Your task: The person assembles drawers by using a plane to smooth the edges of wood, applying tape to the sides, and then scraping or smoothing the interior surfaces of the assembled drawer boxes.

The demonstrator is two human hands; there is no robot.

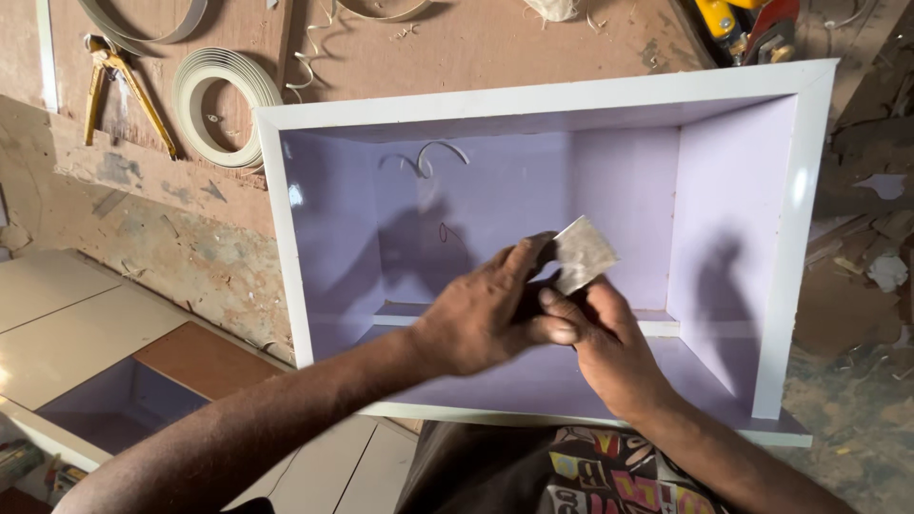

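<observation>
A small grey square of sandpaper (583, 253) is held up in front of an open box-shaped cabinet with a lilac inside (495, 190) and white edges (533, 98). My left hand (486, 309) pinches the sheet's lower left side with thumb and fingers. My right hand (609, 343) grips it from below, fingers curled against the left hand. Both hands hover over the cabinet's opening, near its low inner shelf (666, 324).
A coil of white edge banding (211, 100) and yellow-handled pliers (119, 81) lie on the dusty board to the upper left. A yellow and red power tool (747, 29) sits at the top right. White panels (67, 324) lie lower left; scraps litter the floor (866, 286) right.
</observation>
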